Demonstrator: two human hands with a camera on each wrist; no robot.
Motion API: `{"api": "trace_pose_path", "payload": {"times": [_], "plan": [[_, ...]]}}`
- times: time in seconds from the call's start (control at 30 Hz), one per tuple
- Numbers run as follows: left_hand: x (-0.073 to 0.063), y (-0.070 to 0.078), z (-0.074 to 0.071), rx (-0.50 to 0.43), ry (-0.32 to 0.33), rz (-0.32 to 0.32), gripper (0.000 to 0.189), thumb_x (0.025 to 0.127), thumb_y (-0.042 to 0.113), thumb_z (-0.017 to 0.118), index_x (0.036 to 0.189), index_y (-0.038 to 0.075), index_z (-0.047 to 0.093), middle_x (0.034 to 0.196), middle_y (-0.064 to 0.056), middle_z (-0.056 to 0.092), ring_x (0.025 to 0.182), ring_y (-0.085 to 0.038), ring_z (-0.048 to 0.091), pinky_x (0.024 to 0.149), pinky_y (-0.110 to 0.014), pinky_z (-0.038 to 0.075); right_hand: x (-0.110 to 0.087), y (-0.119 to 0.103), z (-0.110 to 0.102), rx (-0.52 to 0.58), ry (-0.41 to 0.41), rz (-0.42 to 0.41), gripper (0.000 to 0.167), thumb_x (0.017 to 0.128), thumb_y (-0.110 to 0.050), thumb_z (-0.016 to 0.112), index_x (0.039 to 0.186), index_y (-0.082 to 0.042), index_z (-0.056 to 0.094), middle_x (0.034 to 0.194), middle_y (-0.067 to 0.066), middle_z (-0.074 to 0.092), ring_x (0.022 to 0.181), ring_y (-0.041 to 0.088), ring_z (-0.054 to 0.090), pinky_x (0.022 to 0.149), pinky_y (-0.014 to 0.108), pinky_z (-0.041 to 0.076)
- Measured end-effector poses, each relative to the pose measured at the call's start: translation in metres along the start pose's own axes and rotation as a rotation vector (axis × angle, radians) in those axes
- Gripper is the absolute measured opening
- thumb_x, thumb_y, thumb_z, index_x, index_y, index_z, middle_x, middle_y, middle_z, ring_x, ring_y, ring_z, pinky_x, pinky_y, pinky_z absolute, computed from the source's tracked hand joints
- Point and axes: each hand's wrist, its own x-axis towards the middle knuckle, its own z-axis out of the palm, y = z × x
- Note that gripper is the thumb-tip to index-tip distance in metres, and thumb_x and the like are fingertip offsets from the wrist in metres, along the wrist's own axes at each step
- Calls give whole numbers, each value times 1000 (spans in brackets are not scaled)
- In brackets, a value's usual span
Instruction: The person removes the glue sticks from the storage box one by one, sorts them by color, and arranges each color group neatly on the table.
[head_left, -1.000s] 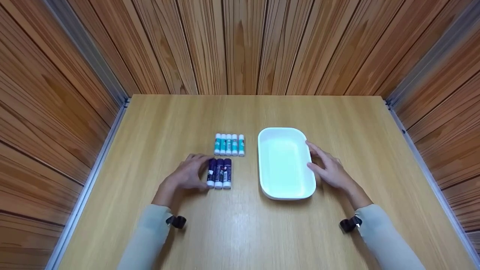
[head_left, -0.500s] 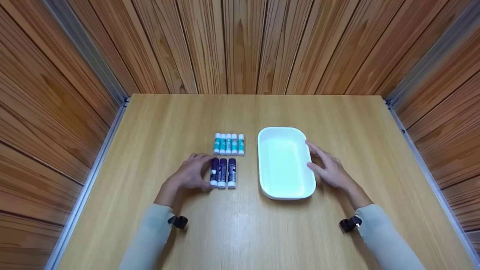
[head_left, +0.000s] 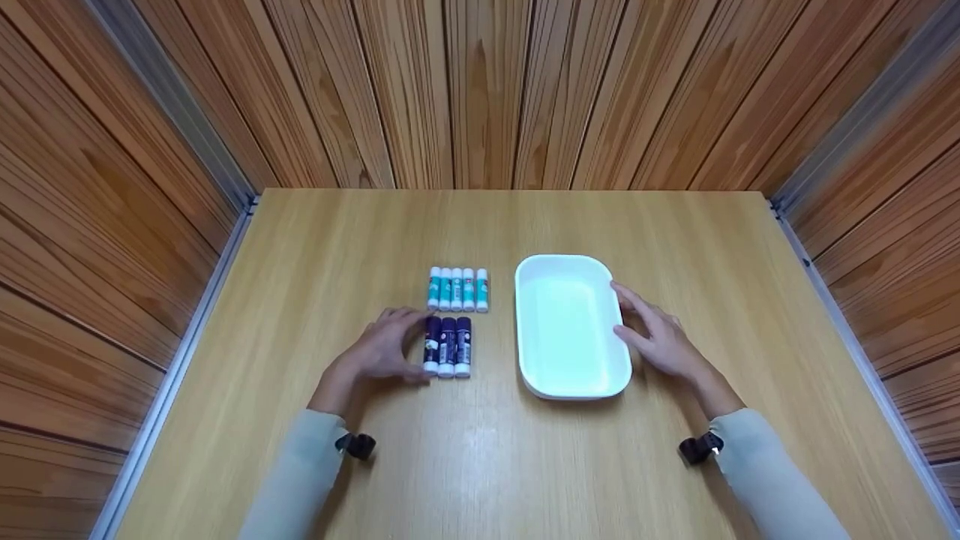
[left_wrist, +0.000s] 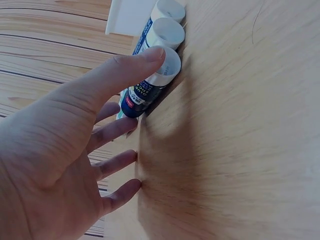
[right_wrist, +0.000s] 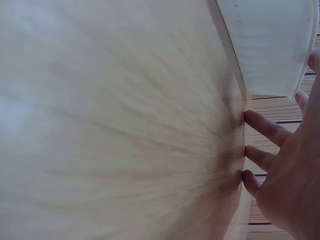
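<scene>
Three dark purple glue sticks [head_left: 448, 346] with white ends lie side by side on the wooden table. My left hand [head_left: 380, 346] spans the leftmost stick lengthwise, its thumb at the white end and its index finger at the dark end. In the left wrist view, the thumb overlaps that white end on the nearest glue stick [left_wrist: 142, 95]; the lower fingers spread near the table. My right hand [head_left: 660, 337] lies relaxed beside a white plastic tub [head_left: 574, 394], thumb and index fingertip at its right rim. In the right wrist view, its other fingertips are down by the table.
Several smaller teal-and-white glue sticks [head_left: 457, 289] lie in a row just behind the purple ones, the rightmost slightly apart. Wooden panel walls [head_left: 480, 97] border the table [head_left: 480, 480] at the back and both sides.
My left hand and the purple glue sticks have shifted right. A gap beside the rightmost stick opened half a second ago and is closed now. Right hand and tub stay put.
</scene>
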Motion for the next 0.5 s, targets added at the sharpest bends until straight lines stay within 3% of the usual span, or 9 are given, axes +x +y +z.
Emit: {"api": "trace_pose_path", "payload": {"times": [0.3,0.5], "plan": [[-1,-1,0,-27,-5,-27,108,85,36,101,175,27,42,178,-8,46,167,-37,37,137,-66,35,2,1,0,7,-20,9,75,115,-44,60,180,-36,24,176,20,50,170,50,34,126,81,16],[-2,-3,1,-26,5,-22,109,84,36,101,175,26,42,178,-9,46,167,-38,37,138,-67,32,5,-2,-1,-2,-18,-4,74,116,-40,62,180,-33,27,171,20,56,167,49,38,127,82,17]]}}
